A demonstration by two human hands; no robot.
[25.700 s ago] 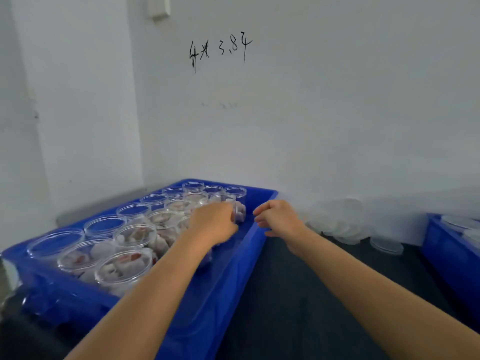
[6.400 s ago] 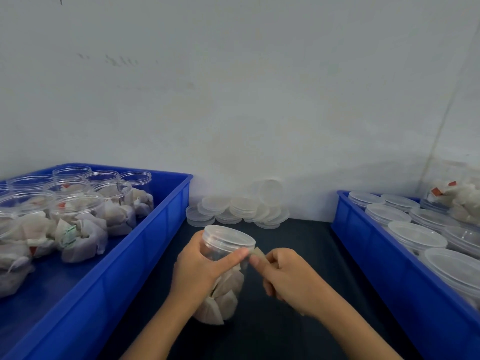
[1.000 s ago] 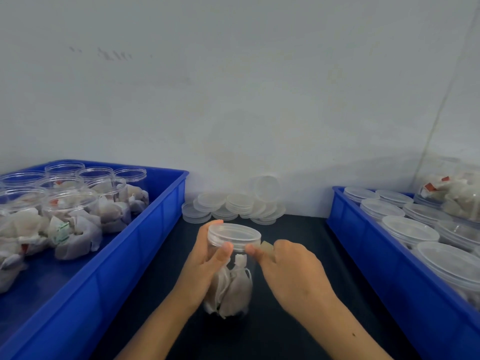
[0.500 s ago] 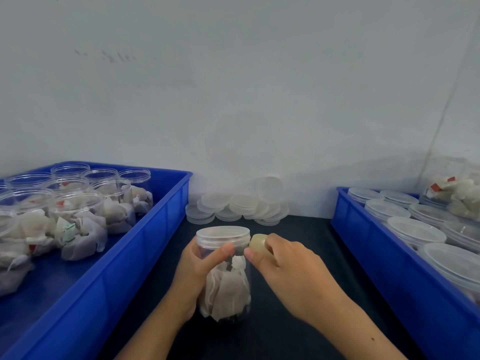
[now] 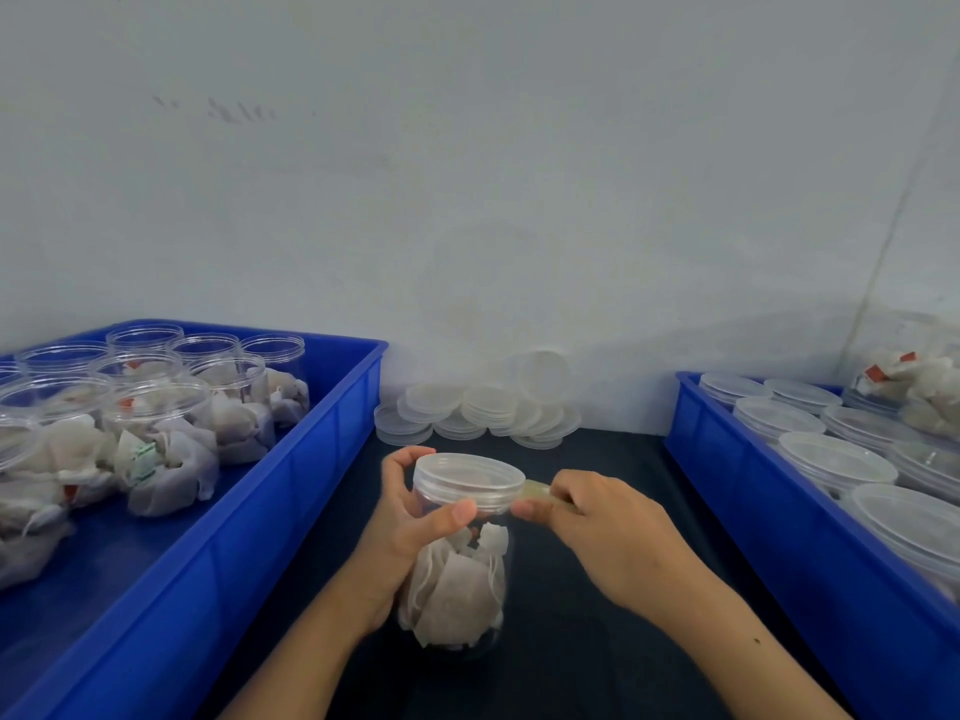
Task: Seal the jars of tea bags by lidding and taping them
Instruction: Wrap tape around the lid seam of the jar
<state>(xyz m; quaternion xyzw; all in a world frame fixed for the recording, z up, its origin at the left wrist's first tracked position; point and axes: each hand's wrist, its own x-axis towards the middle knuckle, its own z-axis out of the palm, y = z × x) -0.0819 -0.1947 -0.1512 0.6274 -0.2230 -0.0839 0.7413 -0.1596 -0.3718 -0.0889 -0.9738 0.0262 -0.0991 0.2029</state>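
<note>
A clear jar of tea bags point(image 5: 457, 579) stands on the dark table in the centre, closed by a clear lid point(image 5: 468, 480). My left hand point(image 5: 410, 517) grips the jar just under the lid, thumb across the front. My right hand point(image 5: 597, 532) pinches a strip of yellowish tape point(image 5: 537, 493) that runs from my fingers to the lid's right rim. Loose spare lids point(image 5: 478, 407) lie heaped against the wall behind.
A blue tray point(image 5: 291, 511) on the left holds several unlidded jars of tea bags point(image 5: 171, 423). Another blue tray point(image 5: 769, 532) on the right holds several lidded jars point(image 5: 836, 459). The white wall stands close behind everything.
The jar has turned a little in my left hand, and my right hand has drawn the tape out to the right of the lid's rim.
</note>
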